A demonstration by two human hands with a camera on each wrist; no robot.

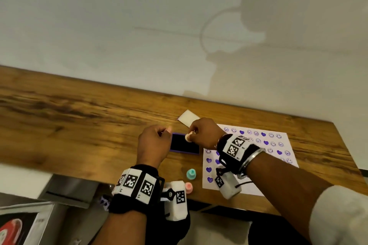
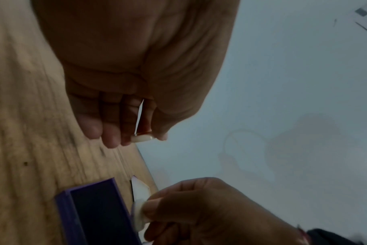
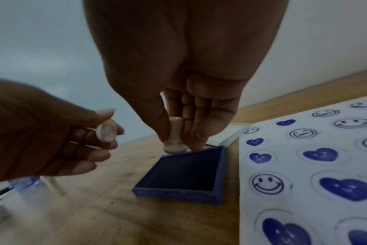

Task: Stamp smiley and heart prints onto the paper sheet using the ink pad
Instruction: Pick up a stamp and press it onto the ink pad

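Observation:
The purple ink pad [image 1: 184, 145] lies open on the wooden table, left of the paper sheet [image 1: 256, 165]. Rows of purple smiley and heart prints cover the sheet [image 3: 304, 165]. My right hand [image 1: 192, 133] pinches a wooden stamp [image 3: 175, 137] upright at the pad's [image 3: 186, 172] far corner. Whether the stamp touches the ink is unclear. My left hand [image 1: 166, 132] hovers just left of the pad and holds a second round-faced stamp [image 3: 106, 131] between thumb and fingers. In the left wrist view that stamp [image 2: 141, 138] shows at my fingertips, above the pad [image 2: 98, 215].
A teal stamp [image 1: 191, 174] and a pink stamp [image 1: 188, 187] stand near the table's front edge, between my wrists. A pale flat lid [image 1: 188, 117] lies behind the pad, close to the wall. A metal unit [image 1: 69, 189] sits below the table at the left.

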